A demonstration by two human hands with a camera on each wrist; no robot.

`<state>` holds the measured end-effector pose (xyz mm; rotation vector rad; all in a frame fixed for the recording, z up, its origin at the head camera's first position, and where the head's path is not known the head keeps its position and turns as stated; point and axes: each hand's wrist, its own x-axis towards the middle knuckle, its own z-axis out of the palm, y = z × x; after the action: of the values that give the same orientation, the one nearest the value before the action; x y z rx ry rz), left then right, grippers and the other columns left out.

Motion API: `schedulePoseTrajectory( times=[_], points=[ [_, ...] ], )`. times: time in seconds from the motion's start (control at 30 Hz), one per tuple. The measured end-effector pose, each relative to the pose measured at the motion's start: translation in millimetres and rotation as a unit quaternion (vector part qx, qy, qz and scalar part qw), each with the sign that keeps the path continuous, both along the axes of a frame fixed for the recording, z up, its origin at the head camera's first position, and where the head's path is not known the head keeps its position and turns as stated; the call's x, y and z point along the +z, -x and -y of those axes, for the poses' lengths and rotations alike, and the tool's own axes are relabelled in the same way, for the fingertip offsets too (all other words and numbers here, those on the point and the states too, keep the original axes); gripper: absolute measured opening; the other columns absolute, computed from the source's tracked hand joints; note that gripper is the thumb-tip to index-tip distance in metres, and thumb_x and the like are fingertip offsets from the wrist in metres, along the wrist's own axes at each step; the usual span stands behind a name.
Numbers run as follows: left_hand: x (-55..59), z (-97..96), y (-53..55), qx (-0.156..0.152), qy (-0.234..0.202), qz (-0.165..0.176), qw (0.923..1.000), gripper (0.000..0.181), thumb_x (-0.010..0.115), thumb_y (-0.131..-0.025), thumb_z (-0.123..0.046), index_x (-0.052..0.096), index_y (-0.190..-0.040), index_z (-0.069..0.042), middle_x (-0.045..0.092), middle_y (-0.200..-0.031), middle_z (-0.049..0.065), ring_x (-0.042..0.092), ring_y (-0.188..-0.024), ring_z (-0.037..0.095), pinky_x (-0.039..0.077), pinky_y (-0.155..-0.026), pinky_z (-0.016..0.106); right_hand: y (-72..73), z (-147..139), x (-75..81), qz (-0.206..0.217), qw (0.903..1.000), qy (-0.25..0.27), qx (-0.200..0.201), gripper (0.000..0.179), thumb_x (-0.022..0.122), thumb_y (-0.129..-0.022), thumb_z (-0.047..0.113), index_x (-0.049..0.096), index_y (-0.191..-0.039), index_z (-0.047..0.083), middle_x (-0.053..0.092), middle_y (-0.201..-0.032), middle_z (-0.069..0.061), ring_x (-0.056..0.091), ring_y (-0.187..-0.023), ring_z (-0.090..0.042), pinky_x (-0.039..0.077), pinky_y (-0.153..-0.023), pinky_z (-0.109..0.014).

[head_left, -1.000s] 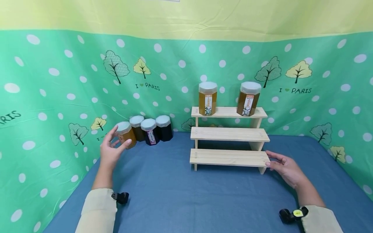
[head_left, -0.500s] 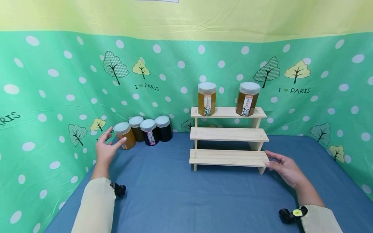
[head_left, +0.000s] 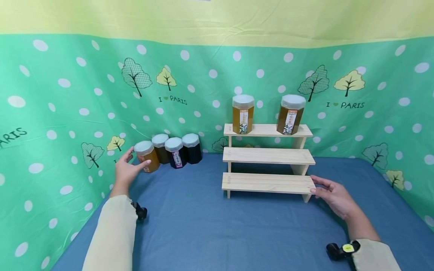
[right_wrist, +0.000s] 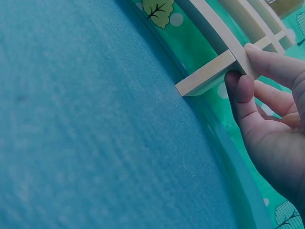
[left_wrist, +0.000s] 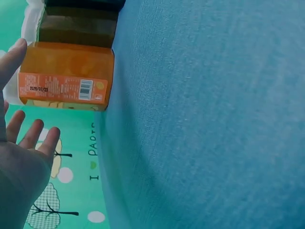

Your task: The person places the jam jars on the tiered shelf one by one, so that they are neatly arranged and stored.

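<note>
My left hand (head_left: 126,171) is beside an amber honey jar (head_left: 149,160) with a white lid, thumb and fingers spread to either side of it. In the left wrist view a gap shows between those fingers (left_wrist: 32,134) and the jar's orange label, while the thumb overlaps the jar near its lid. On the right, my other hand (head_left: 333,195) pinches the end of the lowest board of a three-tier wooden display stand (head_left: 268,182). The right wrist view shows thumb and fingers on both faces of that board's end (right_wrist: 240,59).
Close by the amber jar stand a brown jar (head_left: 161,150), a dark jar with a purple label (head_left: 176,156) and another dark jar (head_left: 192,150). Two honey jars, one golden (head_left: 242,114) and one browner (head_left: 290,114), occupy the top tier. A green printed cloth (head_left: 203,75) hangs behind the blue-covered table (head_left: 217,233).
My left hand has shifted slightly left and its forearm reaches farther forward; the fingers remain spread around the amber jar. The right hand keeps its hold on the stand.
</note>
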<state>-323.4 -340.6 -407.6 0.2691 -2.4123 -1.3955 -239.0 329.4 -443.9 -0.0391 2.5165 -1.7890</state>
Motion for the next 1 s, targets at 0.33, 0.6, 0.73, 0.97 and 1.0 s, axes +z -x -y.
schedulePoseTrajectory(
  times=[0.33,0.6,0.73,0.97,1.0],
  points=[
    [8.8,-2.2,11.8,-0.008,0.009,-0.021,0.9997,0.091,0.078,-0.084,-0.032,0.026,-0.155,-0.012,0.028,-0.156,0.015,0.033,-0.139,0.038,0.036,-0.106,0.054,1.5,0,1.6,0.002,1.0,0.0,0.002,0.074,0.065,-0.096,0.025,0.026,-0.15,-0.006,0.031,-0.148,-0.03,0.056,-0.096,0.004,0.051,-0.078,-0.022],
    [7.4,-6.3,16.6,0.003,0.01,-0.035,0.9993,0.081,0.078,-0.085,-0.017,0.033,-0.152,-0.007,0.035,-0.152,0.018,0.041,-0.133,0.041,0.042,-0.101,0.053,1.3,-1,-0.1,0.005,1.0,-0.001,0.005,0.073,0.064,-0.096,0.026,0.027,-0.151,-0.005,0.031,-0.148,-0.029,0.056,-0.096,0.003,0.05,-0.078,-0.022],
    [4.9,-7.1,16.6,0.02,0.031,-0.043,0.9984,0.074,0.078,-0.084,-0.018,0.041,-0.147,-0.004,0.041,-0.148,0.019,0.047,-0.128,0.042,0.046,-0.097,0.052,-0.5,-1,-0.6,0.005,1.0,-0.003,0.002,0.073,0.065,-0.096,0.025,0.027,-0.15,-0.006,0.032,-0.147,-0.029,0.056,-0.095,0.002,0.05,-0.078,-0.022],
    [2.2,-7.9,11.8,0.035,0.036,-0.043,0.9978,0.071,0.079,-0.083,-0.024,0.046,-0.143,-0.005,0.046,-0.143,0.017,0.051,-0.123,0.04,0.048,-0.095,0.051,-1.3,-1,-0.6,0.001,1.0,-0.008,-0.001,0.075,0.066,-0.095,0.027,0.028,-0.15,-0.006,0.034,-0.146,-0.027,0.057,-0.096,0.002,0.051,-0.078,-0.022],
    [1.7,-8.2,10.6,0.035,0.034,-0.045,0.9978,0.071,0.08,-0.083,-0.024,0.046,-0.142,-0.005,0.047,-0.142,0.017,0.052,-0.122,0.04,0.048,-0.095,0.051,-1.2,-1,-0.5,0.001,1.0,-0.007,-0.001,0.075,0.066,-0.095,0.028,0.028,-0.15,-0.006,0.034,-0.146,-0.027,0.057,-0.096,0.002,0.051,-0.078,-0.022]
  ],
)
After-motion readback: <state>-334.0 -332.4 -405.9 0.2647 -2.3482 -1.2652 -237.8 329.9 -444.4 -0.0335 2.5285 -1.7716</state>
